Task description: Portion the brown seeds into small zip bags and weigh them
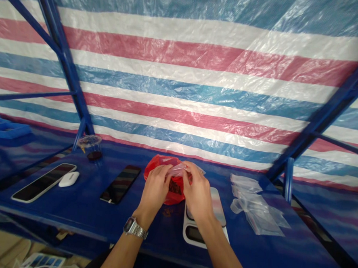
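Between my left hand (157,183) and my right hand (196,187) is a small clear plastic bag (177,170), pinched by the fingers of both. The bag is held over an open red plastic bag (156,161), whose dark brown contents (175,187) show between my wrists; their kind is too small to make out. Under my right forearm a white digital scale (218,205) is partly covered. A wristwatch with a metal band (135,227) is on my left wrist.
Several clear plastic bags (259,207) lie right of the scale, with a small clear scoop or cup (237,206). Leftward on the blue table (86,209) are a black phone (121,184), a white earbud case (69,179), a white-edged phone (44,182) and a lidded plastic cup (91,149). Striped sheeting hangs behind.
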A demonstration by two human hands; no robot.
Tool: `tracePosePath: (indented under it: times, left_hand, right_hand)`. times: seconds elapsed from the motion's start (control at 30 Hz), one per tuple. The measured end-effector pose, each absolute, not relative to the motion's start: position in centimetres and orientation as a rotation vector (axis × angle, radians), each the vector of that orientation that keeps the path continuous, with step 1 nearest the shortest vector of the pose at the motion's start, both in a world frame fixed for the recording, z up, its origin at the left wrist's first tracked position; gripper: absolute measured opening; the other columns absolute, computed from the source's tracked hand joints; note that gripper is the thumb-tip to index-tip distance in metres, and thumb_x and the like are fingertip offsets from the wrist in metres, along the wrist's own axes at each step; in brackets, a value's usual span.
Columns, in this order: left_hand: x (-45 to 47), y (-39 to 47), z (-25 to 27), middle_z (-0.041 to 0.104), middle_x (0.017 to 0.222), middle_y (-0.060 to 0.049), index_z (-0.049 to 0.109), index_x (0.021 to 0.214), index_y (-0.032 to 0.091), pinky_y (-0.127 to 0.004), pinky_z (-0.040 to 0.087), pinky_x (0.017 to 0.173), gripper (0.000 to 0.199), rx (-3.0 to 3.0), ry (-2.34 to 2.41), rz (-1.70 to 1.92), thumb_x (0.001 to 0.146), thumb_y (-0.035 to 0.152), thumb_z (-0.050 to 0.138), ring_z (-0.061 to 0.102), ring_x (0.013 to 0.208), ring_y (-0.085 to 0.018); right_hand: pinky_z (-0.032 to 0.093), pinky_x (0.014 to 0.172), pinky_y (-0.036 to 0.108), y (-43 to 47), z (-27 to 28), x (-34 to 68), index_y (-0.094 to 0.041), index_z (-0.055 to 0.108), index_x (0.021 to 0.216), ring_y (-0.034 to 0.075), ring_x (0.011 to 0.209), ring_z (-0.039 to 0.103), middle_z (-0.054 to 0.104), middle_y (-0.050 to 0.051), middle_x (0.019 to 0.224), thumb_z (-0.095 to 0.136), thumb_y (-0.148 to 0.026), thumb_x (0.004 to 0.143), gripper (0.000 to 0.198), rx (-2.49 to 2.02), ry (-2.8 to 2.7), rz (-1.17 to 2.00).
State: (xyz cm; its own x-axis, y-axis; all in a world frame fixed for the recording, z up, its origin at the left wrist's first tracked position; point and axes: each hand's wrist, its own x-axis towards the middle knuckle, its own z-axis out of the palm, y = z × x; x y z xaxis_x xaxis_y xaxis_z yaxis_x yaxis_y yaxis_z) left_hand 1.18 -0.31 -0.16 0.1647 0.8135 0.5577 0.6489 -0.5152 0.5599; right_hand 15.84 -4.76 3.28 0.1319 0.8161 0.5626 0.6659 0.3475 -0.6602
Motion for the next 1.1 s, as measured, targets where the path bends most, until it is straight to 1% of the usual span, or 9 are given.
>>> tracePosePath:
  times: [0.1,0.3,0.37,0.53,0.67,0.77,0.87,0.97,1.1]
  left_hand:
    - [1.1,-0.5,0.3,0.073,0.132,-0.011,0.065,0.134,0.023,-0.051,0.05,0.113,0.039,2.263,1.41,1.3,0.097,0.016,0.056,0.065,0.128,-0.03]
    - [0.8,-1.6,1.2,0.054,0.154,-0.012,0.049,0.152,0.03,-0.052,0.04,0.123,0.061,2.264,1.383,1.358,0.095,0.03,0.069,0.048,0.147,-0.032]
    - [0.5,-1.9,1.6,0.053,0.153,-0.012,0.05,0.152,0.03,-0.052,0.04,0.123,0.059,2.239,1.412,1.382,0.096,0.033,0.068,0.048,0.147,-0.031]
    - [-0.1,-2.0,2.1,0.057,0.142,-0.012,0.054,0.148,0.026,-0.049,0.046,0.119,0.049,2.203,1.478,1.442,0.099,0.034,0.062,0.055,0.137,-0.03]
    - [-0.1,-1.9,2.1,0.057,0.138,-0.014,0.058,0.144,0.022,-0.049,0.048,0.117,0.046,2.172,1.512,1.469,0.1,0.033,0.059,0.056,0.133,-0.031]
    - [0.1,-1.8,2.0,0.058,0.136,-0.014,0.059,0.142,0.022,-0.049,0.048,0.116,0.043,2.15,1.516,1.496,0.101,0.033,0.057,0.056,0.131,-0.03]
    - [0.2,-1.7,1.8,0.059,0.134,-0.013,0.061,0.139,0.023,-0.049,0.047,0.117,0.039,2.142,1.491,1.513,0.101,0.032,0.055,0.058,0.129,-0.029]
    - [0.0,-1.5,1.6,0.061,0.131,-0.012,0.063,0.135,0.024,-0.049,0.047,0.117,0.036,2.145,1.476,1.525,0.101,0.032,0.054,0.059,0.127,-0.029]
    - [-0.8,-1.4,1.7,0.063,0.126,-0.011,0.066,0.13,0.023,-0.048,0.05,0.113,0.033,2.13,1.478,1.56,0.101,0.032,0.054,0.063,0.121,-0.028]
  right_hand:
    - [0.053,0.103,0.041,-4.7,3.3,16.2,-0.022,0.069,0.127,0.025,0.114,0.071,0.075,0.011,0.127,0.045,-0.023,0.101,0.035,-1.322,-1.576,0.186]
    - [0.056,0.086,0.037,-4.1,4.2,21.4,-0.018,0.074,0.118,0.025,0.088,0.074,0.081,0.012,0.105,0.052,-0.036,0.097,0.036,-1.447,-1.315,0.181]
    - [0.054,0.085,0.038,-4.1,4.3,24.5,-0.018,0.074,0.12,0.027,0.089,0.074,0.081,0.012,0.101,0.052,-0.038,0.096,0.039,-1.602,-1.179,0.069]
    - [0.049,0.084,0.041,-4.7,2.4,30.7,-0.018,0.073,0.125,0.033,0.094,0.072,0.079,0.015,0.103,0.049,-0.024,0.095,0.038,-2.146,-1.116,-0.078]
    - [0.047,0.093,0.045,-4.7,1.0,31.5,-0.015,0.073,0.128,0.038,0.114,0.064,0.071,0.022,0.12,0.052,-0.02,0.094,0.04,-2.255,-1.317,-0.281]
    - [0.043,0.098,0.048,-3.6,1.5,29.9,-0.016,0.068,0.136,0.04,0.124,0.055,0.065,0.022,0.133,0.05,-0.023,0.098,0.043,-2.219,-1.312,-0.406]
    - [0.038,0.103,0.047,-1.7,1.9,27.0,-0.018,0.07,0.132,0.037,0.129,0.049,0.066,0.018,0.135,0.047,-0.025,0.101,0.039,-2.165,-1.532,-0.221]
    - [0.037,0.103,0.042,0.2,1.2,24.3,-0.025,0.078,0.119,0.032,0.126,0.052,0.071,0.012,0.131,0.052,-0.032,0.103,0.031,-2.094,-1.736,-0.088]
    - [0.037,0.102,0.046,1.6,-0.4,22.6,-0.021,0.082,0.106,0.034,0.123,0.056,0.078,0.014,0.115,0.056,-0.031,0.102,0.028,-2.095,-1.822,0.028]
